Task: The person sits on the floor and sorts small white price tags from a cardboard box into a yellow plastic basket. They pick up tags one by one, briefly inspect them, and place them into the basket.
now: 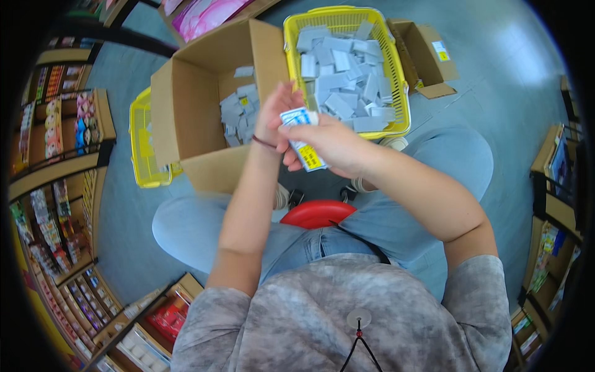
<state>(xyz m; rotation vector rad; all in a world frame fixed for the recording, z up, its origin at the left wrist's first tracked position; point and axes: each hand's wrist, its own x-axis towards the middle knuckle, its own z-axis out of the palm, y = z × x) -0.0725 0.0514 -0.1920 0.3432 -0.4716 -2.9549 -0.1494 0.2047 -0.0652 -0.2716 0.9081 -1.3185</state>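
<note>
My right hand [341, 144] grips a small stack of price tags [304, 139], thumb on top. The upper tag bears blue and white print, with a yellow panel at its lower end. My left hand [279, 109], slightly blurred, is just beside and partly behind the tags, its fingers loosely spread. Beyond my hands, a yellow plastic basket [406, 109] is heaped with pale grey-white tag holders [339, 81]. To its left, a large open cardboard box [200, 107] contains more such flat pieces [239, 109], one with a yellow label.
A second yellow basket [142, 139] is partly hidden behind the box. Right of the full basket lies a small open carton [425, 58]. I sit on a red stool [318, 213]. Stocked shelves [60, 135] line the left, with more shelving [553, 200] at right.
</note>
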